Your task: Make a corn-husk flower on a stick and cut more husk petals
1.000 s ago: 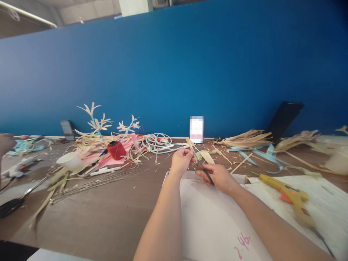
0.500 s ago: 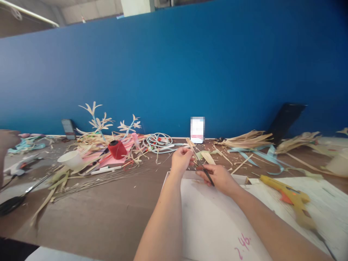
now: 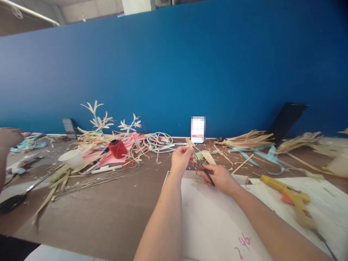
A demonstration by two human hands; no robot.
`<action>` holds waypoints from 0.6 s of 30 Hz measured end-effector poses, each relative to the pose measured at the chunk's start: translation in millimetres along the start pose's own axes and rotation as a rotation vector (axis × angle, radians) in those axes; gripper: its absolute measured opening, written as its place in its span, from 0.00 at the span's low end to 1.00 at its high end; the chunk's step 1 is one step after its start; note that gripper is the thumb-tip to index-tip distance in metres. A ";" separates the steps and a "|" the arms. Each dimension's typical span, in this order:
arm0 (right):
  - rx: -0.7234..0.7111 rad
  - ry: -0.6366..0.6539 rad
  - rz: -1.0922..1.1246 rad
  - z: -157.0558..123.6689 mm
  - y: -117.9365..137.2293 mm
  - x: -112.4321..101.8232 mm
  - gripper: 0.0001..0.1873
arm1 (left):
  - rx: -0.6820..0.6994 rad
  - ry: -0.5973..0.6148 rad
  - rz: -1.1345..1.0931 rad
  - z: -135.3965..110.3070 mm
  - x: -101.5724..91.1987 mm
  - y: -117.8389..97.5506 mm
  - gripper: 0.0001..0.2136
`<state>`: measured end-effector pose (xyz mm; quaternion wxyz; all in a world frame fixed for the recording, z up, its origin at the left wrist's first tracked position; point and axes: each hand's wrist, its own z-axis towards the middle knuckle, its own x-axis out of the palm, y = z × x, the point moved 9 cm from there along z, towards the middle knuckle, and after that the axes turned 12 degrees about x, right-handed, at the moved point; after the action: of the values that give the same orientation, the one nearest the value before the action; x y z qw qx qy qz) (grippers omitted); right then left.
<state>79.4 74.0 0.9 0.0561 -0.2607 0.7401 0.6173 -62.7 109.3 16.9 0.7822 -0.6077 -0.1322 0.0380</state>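
Note:
Between the thumb and fingers of my left hand (image 3: 182, 159) is a narrow strip of pale dried husk (image 3: 190, 143), its tip pointing up. My right hand (image 3: 217, 177) is closed around a slim dark tool (image 3: 208, 176), possibly tweezers or scissors; its kind is unclear. The tool slants up and left, its far end close to the strip; whether they touch is too small to tell. Both hands are above the back edge of a white box lid or board (image 3: 206, 206) with pink writing on it. Loose husk pieces (image 3: 208, 157) lie just behind the hands.
A yellow hot glue gun (image 3: 292, 197) rests on paper at right. Husk bundles (image 3: 247, 139) and light blue ribbon (image 3: 272, 156) lie behind. Husk flowers (image 3: 101, 121), a red thread spool (image 3: 117, 149), a white cup (image 3: 71, 158) and thin wires (image 3: 100, 183) are at left. Another person's hand (image 3: 11, 137) is far left.
My hands, the strip and the dark tool keep nearly the same position. The view shifts slightly, and the other person's hand at far left has moved a little.

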 end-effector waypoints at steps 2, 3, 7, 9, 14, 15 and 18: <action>0.001 -0.005 -0.012 -0.6 0.3 -0.5 0.24 | -0.003 0.003 0.002 0.1 0.4 0.1 0.06; 0.002 -0.004 -0.014 -0.8 0.2 -0.4 0.24 | -0.008 0.002 0.002 0.2 0.5 0.3 0.06; 0.001 0.003 -0.024 0.5 -2.3 0.1 0.24 | -0.025 -0.009 0.006 0.5 -0.2 1.4 0.04; -0.007 0.003 -0.022 1.6 -3.6 0.3 0.23 | -0.022 -0.007 0.011 0.8 -0.4 1.6 0.04; -0.010 0.009 -0.007 2.3 -3.7 0.9 0.23 | -0.017 0.013 0.031 1.1 -0.1 3.8 0.05; -0.008 0.005 -0.012 2.0 -3.1 0.7 0.23 | -0.019 0.018 0.038 1.0 0.1 4.3 0.05; 0.006 -0.010 -0.023 0.3 -1.1 -0.4 0.23 | -0.020 0.024 0.051 0.6 0.6 4.2 0.05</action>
<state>80.1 74.3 -0.1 0.0676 -0.2661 0.7387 0.6155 -61.9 111.1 13.0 0.7764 -0.6191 -0.1077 0.0493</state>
